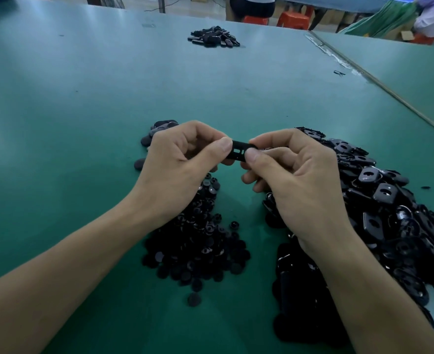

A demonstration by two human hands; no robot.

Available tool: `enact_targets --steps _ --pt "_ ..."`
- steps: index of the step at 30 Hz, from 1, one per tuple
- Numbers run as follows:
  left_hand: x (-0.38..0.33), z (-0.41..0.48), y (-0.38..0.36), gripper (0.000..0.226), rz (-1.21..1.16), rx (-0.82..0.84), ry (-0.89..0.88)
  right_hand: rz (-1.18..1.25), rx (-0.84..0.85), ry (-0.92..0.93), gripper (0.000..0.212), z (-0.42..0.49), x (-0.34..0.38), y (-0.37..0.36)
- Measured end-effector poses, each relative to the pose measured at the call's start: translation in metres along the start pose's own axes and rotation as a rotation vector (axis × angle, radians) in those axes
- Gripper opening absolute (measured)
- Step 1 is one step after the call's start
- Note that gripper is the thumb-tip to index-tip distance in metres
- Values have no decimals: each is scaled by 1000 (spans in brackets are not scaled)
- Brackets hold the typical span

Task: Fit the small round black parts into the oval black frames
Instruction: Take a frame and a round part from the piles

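Working over the green surface (83, 98), I have the frame heap (389, 213) piled under and beyond my right wrist, the biggest thing here. The round parts (198, 246) lie in a smaller spread under my left wrist. A far pile (213, 37) of black pieces sits well apart toward the far edge. A near cluster (159, 129) of oval pieces shows just behind my left hand (175, 172). I take both for finished work, though I cannot be sure.

My left hand and right hand (300, 180) meet above the gap between the two heaps, raised off the surface. Between them is one frame (240, 150), seen edge-on and pinched at each end. My left fingers (218, 146) curl round one end and my right fingers (256, 155) round the other, thumbs on top. Whether a round part sits inside it I cannot tell, as my fingers cover that.

My guess is that I am at the pressing-in step, or checking the fit. The next move calls for a firm, even squeeze from both thumbs until the part seats flush. After that, the frame goes with the near cluster and I reach for a fresh pair.
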State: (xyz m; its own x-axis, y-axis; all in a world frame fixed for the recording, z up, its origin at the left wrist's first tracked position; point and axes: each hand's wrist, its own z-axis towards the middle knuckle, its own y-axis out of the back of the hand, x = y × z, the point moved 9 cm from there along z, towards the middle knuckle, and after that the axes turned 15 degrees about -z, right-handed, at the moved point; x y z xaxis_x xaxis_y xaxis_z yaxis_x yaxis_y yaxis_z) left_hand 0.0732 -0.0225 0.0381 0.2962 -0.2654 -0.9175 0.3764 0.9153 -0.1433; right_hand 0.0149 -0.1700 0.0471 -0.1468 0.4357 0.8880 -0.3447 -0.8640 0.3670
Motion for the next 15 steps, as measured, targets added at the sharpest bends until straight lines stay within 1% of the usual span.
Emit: enact_targets --steps 2,7,12,14,15 --pt "2 -1 -1 3 -7 12 19 -8 -1 0 12 0 0 1" --pt "-1 -3 -4 12 23 33 -21 -21 17 9 13 0 0 -1" --pt "4 -1 0 24 -67 19 31 68 51 -24 9 -2 -2 -5" --pt "5 0 -1 21 -83 27 43 50 66 -15 10 -3 -1 -6" --pt "5 0 -1 17 -88 18 46 0 68 -6 12 -3 0 -6"
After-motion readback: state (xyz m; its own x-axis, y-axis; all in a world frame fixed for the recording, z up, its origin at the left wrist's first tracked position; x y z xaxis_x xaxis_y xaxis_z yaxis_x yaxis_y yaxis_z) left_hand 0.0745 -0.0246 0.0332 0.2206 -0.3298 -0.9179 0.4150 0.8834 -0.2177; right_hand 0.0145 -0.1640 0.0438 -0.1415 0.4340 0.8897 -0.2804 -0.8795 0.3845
